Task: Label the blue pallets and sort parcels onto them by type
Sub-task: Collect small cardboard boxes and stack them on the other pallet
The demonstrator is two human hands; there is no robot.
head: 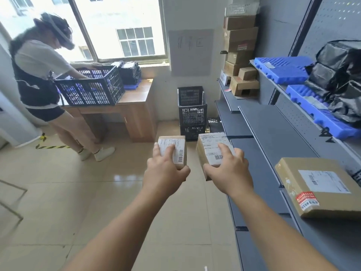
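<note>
**A storeroom mid-sort**

The room had a pale tiled floor (58, 192) under a bright window, with grey shelving (273, 130) on our right. Another person stood at a black crate (89, 89) on a wooden tabletop (136, 94).

Our left hand (166, 169) gripped a small parcel (173, 147), fingers curled over its label. Our right hand (230, 171) held a second parcel (211, 147) likewise. Both were above the floor, just apart.

Two blue pallets (283, 69) lay on the upper shelves, partly under black bags (336, 61). We judged it wise to read each label first, then set the boxes level on a bare patch of pallet.
</note>
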